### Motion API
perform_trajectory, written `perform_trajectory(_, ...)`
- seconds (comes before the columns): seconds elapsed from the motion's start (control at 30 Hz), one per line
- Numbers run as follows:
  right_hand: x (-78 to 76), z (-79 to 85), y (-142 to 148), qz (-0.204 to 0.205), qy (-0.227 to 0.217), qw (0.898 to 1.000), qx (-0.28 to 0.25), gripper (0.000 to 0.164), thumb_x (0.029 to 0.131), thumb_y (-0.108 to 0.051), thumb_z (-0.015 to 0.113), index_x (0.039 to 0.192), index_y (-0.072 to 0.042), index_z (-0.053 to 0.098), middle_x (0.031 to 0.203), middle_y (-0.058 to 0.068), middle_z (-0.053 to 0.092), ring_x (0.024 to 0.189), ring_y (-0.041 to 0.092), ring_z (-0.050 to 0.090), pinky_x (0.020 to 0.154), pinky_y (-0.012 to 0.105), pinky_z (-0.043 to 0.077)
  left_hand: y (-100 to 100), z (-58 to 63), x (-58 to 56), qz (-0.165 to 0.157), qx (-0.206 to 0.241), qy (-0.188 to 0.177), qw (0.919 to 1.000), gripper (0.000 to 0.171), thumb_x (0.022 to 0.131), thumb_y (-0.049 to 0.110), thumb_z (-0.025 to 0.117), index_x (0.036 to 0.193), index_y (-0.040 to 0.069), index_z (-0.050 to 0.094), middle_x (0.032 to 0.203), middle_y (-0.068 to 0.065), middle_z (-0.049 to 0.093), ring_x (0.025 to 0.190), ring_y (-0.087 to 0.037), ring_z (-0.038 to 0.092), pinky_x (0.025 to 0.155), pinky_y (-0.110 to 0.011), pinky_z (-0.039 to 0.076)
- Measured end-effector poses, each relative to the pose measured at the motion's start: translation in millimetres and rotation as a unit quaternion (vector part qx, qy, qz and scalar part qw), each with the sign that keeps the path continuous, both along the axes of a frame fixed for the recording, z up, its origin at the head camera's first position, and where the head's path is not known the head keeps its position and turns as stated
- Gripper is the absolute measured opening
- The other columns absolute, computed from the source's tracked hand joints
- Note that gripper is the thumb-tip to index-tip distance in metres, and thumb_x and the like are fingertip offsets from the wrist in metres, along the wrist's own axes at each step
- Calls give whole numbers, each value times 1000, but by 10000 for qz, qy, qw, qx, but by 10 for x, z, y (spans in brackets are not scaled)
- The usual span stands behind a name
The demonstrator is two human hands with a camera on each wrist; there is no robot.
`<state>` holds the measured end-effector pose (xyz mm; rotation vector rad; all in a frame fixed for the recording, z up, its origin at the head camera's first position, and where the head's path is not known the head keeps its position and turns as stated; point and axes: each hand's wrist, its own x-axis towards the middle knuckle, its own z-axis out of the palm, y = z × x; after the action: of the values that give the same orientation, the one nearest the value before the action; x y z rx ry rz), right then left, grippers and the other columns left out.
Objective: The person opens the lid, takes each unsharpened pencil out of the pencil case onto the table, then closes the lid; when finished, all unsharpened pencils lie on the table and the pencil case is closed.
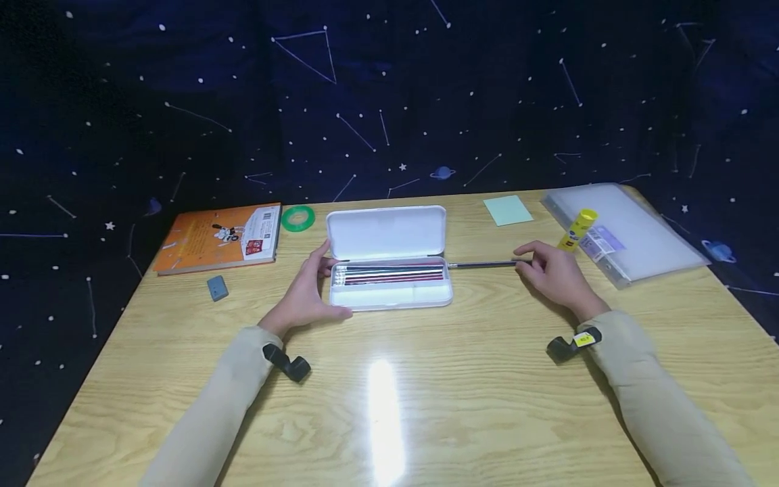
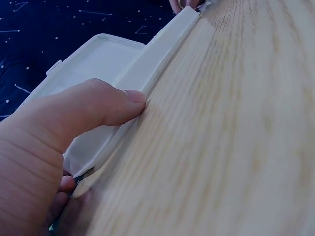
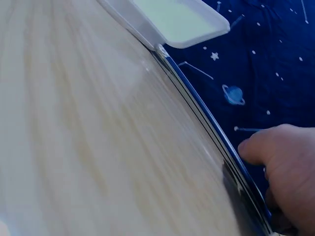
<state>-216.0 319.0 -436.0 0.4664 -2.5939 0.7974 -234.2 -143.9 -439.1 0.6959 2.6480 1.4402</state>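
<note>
Glare (image 1: pixel 386 419) streaks the table (image 1: pixel 481 385); wrist views look soft.

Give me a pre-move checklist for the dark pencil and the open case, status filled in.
1. Lid open: ok, raised behind the tray.
2. Left hand holding the case: ok, thumb at the front edge, fingers around the left end.
3. Right hand on the dark pencil: ok, at its right end; grip firmness cannot be told.
4. Dark pencil inside the case: not ok, outside its right end.
5. Room beside the pencils in the rear compartment: cannot tell.
</note>
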Motion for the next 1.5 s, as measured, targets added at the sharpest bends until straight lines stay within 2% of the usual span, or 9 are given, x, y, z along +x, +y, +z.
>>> perform_trajectory(0.13, -51, 28, -122, 93, -68, 9997, -195, 18, 84, -6, 71, 102, -5, 68, 55, -4, 42, 49, 4, 35, 49, 23, 31, 17, -4, -17, -45, 40, 24, 10000, 133, 51, 17, 94, 154, 10, 11, 135, -14, 48, 111, -27, 46, 103, -42, 35)
perform_trajectory(0.33, -166, 78, -436, 480, -314, 9972, -483, 17, 85, -9, 71, 102, -4, 68, 57, -3, 44, 50, 5, 37, 51, 22, 32, 10, 3, 4, -34, 177, -30, 9998, 135, 50, 13, 95, 154, 8, 9, 136, -19, 47, 113, -33, 45, 104, -49, 34)
perform_trajectory(0.67, -279, 150, -1047, 1416, -892, 9835, -681, 15, 87, -11, 68, 101, -6, 71, 57, -4, 43, 52, 8, 39, 51, 24, 33, 13, -5, 0, 36, 78, -7, 10000, 132, 50, 17, 94, 154, 8, 13, 134, -14, 49, 110, -27, 45, 103, -43, 36)
perform_trajectory(0.8, -326, 153, -1181, 1556, -996, 9813, -541, 13, 87, -10, 68, 99, -7, 71, 58, -4, 43, 54, 10, 39, 53, 23, 32, 29, -5, -5, 32, 42, -57, 10000, 133, 50, 18, 94, 154, 9, 12, 134, -13, 49, 111, -26, 45, 104, -41, 35)
perform_trajectory(1.13, -358, 155, -1249, 1392, -1345, 9810, -90, 12, 83, -13, 73, 94, -8, 74, 54, -6, 41, 52, 10, 38, 53, 24, 30, 13, 0, 3, 74, -62, -139, 9999, 132, 51, 18, 94, 154, 11, 11, 134, -10, 48, 112, -25, 44, 105, -41, 34)
perform_trajectory(1.37, -337, 204, -1304, 925, -1191, 9866, 618, 18, 82, -23, 75, 96, -10, 77, 50, -5, 43, 49, 10, 37, 49, 26, 26, 0, 12, -10, 64, -69, -100, 9999, 133, 51, 20, 94, 155, 11, 11, 135, -11, 48, 114, -25, 46, 107, -42, 34)
perform_trajectory(1.5, -298, 237, -1352, 707, -1182, 9855, 991, 19, 85, -24, 73, 98, -12, 77, 48, -5, 39, 48, 11, 35, 48, 26, 26, -7, 23, -8, 54, -120, -122, 9998, 133, 51, 22, 93, 155, 11, 10, 136, -12, 48, 115, -26, 46, 108, -43, 34)
